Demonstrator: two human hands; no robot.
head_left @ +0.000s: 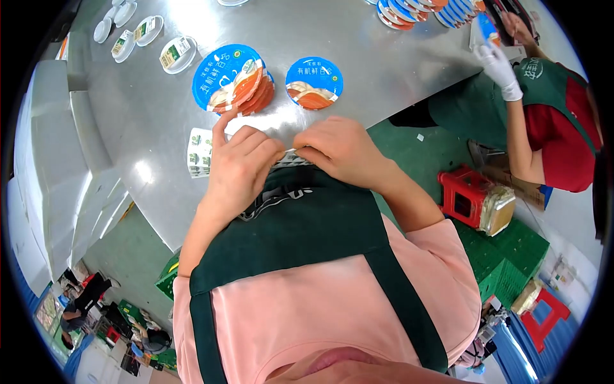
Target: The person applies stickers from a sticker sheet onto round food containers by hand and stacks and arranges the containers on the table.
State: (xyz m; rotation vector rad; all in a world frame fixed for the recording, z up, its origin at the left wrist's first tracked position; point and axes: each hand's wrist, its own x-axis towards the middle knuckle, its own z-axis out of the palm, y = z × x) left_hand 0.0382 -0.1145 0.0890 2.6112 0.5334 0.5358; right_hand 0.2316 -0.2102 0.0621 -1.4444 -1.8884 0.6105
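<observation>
Pinches an edge of a white paper label sheet with green print between the left hand and the right hand, with thumbs and curled fingers closed narrowly, nearly tip to tip. Raises the left forefinger apart from the others, toward the rim of a fanned stack of round, glossy blue-and-orange printed discs; cannot tell whether touching. Has the sheet partly hidden behind the left hand, over a smooth, shiny grey steel table, just in front of a dark green cloth apron. Has a single flat, round blue-and-orange disc just right of the stack, and, farther left, a shallow, round clear plastic tub with a white-and-green label. Shows, at right, a co-worker's white-gloved hand near a blue printed piece, slightly blurred.
</observation>
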